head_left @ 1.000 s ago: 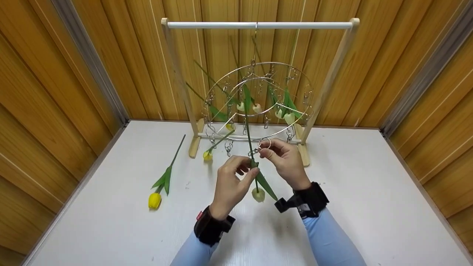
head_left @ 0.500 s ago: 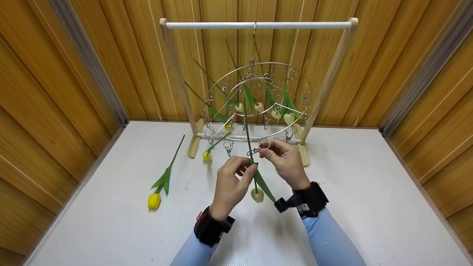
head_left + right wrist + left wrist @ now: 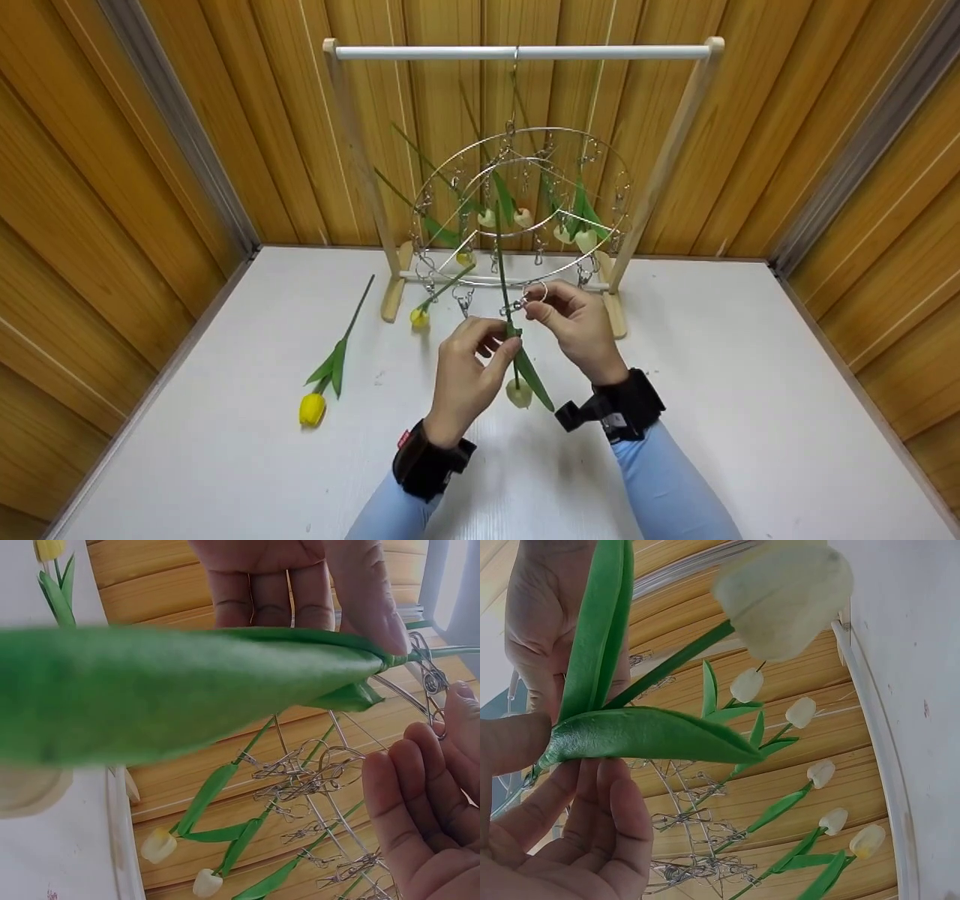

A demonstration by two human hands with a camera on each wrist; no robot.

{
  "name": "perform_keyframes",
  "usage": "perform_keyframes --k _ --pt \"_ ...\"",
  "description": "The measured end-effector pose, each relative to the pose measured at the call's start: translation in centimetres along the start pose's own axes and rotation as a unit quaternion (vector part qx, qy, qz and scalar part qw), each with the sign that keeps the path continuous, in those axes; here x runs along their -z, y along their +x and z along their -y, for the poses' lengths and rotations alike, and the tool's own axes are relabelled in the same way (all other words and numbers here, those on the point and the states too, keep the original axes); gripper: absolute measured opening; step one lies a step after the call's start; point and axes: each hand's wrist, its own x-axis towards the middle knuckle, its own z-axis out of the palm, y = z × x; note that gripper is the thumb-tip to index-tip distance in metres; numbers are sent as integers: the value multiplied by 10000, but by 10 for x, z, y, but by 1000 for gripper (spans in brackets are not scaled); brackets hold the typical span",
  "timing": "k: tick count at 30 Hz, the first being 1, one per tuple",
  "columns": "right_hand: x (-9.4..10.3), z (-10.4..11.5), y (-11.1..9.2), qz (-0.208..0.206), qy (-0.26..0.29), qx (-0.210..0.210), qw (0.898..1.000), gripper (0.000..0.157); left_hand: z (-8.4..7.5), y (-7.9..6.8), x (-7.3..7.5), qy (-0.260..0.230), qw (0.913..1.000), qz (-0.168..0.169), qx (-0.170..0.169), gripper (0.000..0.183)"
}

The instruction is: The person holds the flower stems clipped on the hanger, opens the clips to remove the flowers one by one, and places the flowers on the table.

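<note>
Between thumb and fingers, my left hand (image 3: 466, 367) pinches an artificial white tulip (image 3: 518, 393) where its leaves meet the stem. The flower points down toward me, and the stem runs up past the metal hanger's lower rim. My right hand (image 3: 581, 330) pinches a wire clip (image 3: 430, 679) hanging at the front of the round metal hanger (image 3: 491, 283). The clip's jaws lie across the stem, just beyond the leaf joint; whether they grip it is unclear. In the left wrist view, the green leaves (image 3: 656, 733) partly cover the right hand.
The hanger hooks on the white bar (image 3: 420, 53) of a wooden-legged rack. Several white tulips (image 3: 801, 712) hang head down from its clips, and a yellow tulip (image 3: 419, 319) hangs front left. Another yellow tulip (image 3: 312, 409) lies on the white table (image 3: 225, 450) at left.
The white tulip's flower end has shifted very slightly left. Both hands keep the same holds, on the stem and on the clip.
</note>
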Motion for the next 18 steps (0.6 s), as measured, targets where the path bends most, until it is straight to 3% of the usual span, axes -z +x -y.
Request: perform_keyframes --k 18 --pt "0 -3 0 -83 -44 67 9999 12 0 -1 -4 63 9998 -176 42 11"
